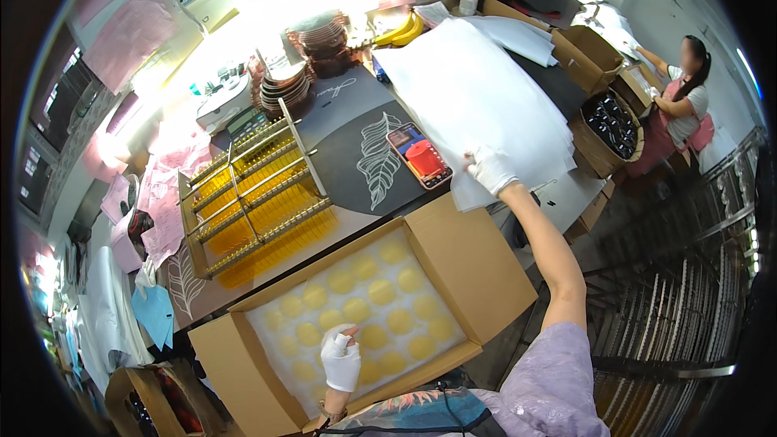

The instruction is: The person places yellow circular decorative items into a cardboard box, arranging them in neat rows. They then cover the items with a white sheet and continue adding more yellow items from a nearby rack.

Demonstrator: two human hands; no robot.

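Note:
My left hand (341, 355), in a white glove with bare fingertips, is over the near part of an open cardboard box (461, 255); its fingers are curled, and whether it touches the sheet below is unclear. Inside the box a translucent white sheet (370, 267) covers rows of yellow round pieces (382, 292). My right hand (490, 170), gloved too, reaches to the near part of a stack of large white paper sheets (461, 91); whether its fingers pinch a sheet cannot be told. Left of that hand lies a smartphone (420, 156) with a lit screen.
A metal rack (249, 194) with yellow round pieces stands on the table mat (340, 152). Behind it are stacked brown-rimmed trays (284, 90), a calculator (247, 124) and bananas (400, 30). Cartons (583, 51) stand at the right, near a co-worker (680, 97). Metal racks (674, 315) stand lower right.

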